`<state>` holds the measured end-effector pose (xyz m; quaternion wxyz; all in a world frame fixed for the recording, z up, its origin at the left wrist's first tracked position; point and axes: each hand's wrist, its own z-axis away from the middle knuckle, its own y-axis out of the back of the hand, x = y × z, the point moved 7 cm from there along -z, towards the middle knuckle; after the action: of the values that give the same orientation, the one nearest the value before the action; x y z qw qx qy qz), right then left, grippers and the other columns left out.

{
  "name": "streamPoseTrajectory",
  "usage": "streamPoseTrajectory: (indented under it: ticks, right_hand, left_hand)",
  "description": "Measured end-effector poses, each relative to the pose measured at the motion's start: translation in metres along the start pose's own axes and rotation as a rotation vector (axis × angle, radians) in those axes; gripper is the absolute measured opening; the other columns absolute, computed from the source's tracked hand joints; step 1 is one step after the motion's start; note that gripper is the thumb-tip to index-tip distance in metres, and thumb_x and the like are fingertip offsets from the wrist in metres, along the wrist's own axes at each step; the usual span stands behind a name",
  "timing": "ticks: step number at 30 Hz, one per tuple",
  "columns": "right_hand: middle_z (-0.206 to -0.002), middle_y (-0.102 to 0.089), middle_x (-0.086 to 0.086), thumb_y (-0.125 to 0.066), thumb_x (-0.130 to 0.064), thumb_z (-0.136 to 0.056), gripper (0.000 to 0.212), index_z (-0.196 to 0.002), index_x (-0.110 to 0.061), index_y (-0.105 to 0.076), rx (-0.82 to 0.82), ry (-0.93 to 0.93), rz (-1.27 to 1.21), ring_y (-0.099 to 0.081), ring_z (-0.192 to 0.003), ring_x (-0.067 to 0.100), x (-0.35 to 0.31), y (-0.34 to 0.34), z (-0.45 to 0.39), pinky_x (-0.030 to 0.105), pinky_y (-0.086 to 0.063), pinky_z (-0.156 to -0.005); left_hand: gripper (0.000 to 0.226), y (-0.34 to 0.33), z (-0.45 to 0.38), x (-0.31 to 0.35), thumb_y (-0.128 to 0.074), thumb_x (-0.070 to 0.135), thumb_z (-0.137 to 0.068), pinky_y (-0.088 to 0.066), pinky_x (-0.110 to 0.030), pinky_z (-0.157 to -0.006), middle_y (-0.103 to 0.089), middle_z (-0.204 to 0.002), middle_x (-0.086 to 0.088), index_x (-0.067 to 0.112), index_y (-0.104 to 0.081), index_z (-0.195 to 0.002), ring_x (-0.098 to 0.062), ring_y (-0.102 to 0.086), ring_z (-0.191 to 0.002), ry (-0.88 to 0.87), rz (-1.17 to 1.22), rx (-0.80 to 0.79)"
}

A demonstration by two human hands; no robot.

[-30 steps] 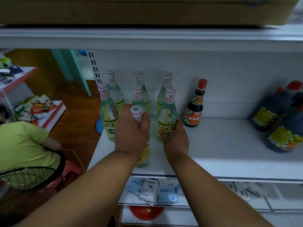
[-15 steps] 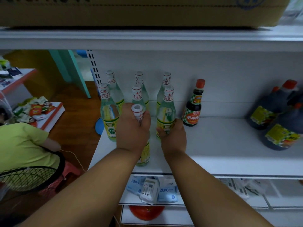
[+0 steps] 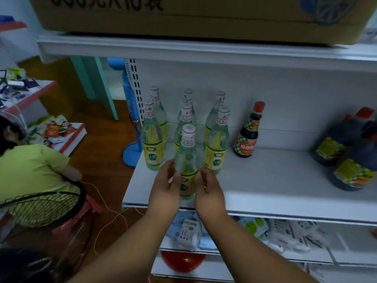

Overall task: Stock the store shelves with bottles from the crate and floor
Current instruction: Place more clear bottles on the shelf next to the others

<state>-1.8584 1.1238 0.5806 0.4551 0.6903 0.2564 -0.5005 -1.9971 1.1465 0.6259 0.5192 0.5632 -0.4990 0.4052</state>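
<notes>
Several clear bottles with yellow labels and white-red caps stand in rows at the left end of the white shelf (image 3: 275,180). The front bottle (image 3: 186,158) stands upright near the shelf's front edge. My left hand (image 3: 165,188) is at its left side and my right hand (image 3: 209,190) at its right, both low by the label. Their fingers are relaxed, with the fingertips at the glass; neither hand wraps round the bottle. Another bottle of the same kind (image 3: 217,148) stands just behind to the right.
A dark sauce bottle (image 3: 247,133) with a red cap stands right of the group, and big dark jugs (image 3: 350,152) at the far right. A cardboard box (image 3: 193,15) sits on the shelf above. A person in a green shirt (image 3: 30,170) crouches at the left by a fan.
My left hand has let go of the front bottle's upper part and dropped to its label. My right hand left the right front bottle and came beside the front one.
</notes>
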Motion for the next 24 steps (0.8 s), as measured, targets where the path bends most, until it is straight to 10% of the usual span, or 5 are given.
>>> streamPoseTrajectory:
  ticks: [7,11,18,24]
  right_hand:
    - [-0.112,-0.065,-0.005,-0.044,-0.038,-0.101,0.030,-0.126,-0.025,-0.055,-0.110,-0.019,0.002,-0.060,-0.100,0.012,-0.019,-0.021,0.006,0.025,-0.044,-0.079]
    - [-0.113,-0.067,-0.002,-0.047,-0.039,-0.100,0.033,-0.127,-0.022,-0.055,-0.159,-0.025,-0.033,-0.061,-0.098,0.012,-0.031,-0.049,0.010,0.020,-0.043,-0.073]
    - [-0.113,-0.060,-0.008,-0.043,-0.040,-0.101,0.037,-0.133,-0.023,-0.052,-0.232,-0.051,0.001,-0.057,-0.101,0.010,-0.045,-0.080,0.008,0.023,-0.041,-0.079]
    - [-0.095,-0.067,-0.005,-0.047,-0.041,-0.098,0.013,-0.100,-0.029,-0.053,-0.192,-0.060,0.030,-0.066,-0.090,0.019,-0.043,-0.094,0.001,0.043,-0.054,-0.084]
  left_hand:
    - [0.039,0.033,-0.007,-0.028,-0.052,0.024,-0.099,-0.041,0.002,-0.070,-0.061,-0.115,0.006,0.027,-0.050,-0.138,-0.002,-0.057,-0.099,0.077,-0.115,0.044]
    - [0.042,0.060,-0.012,-0.043,-0.051,0.036,-0.097,-0.055,-0.032,-0.084,-0.065,-0.114,0.006,0.036,-0.050,-0.139,-0.008,-0.064,-0.099,0.062,-0.115,0.097]
    - [0.042,0.087,-0.019,-0.047,-0.058,0.027,-0.095,-0.042,-0.001,-0.057,-0.062,-0.105,0.000,0.028,-0.049,-0.136,-0.001,-0.059,-0.084,0.125,-0.069,0.146]
    - [0.027,0.098,-0.025,-0.056,-0.060,0.028,-0.094,-0.044,-0.013,-0.064,-0.064,-0.104,-0.003,0.027,-0.056,-0.121,-0.011,-0.063,-0.090,0.096,-0.117,0.201]
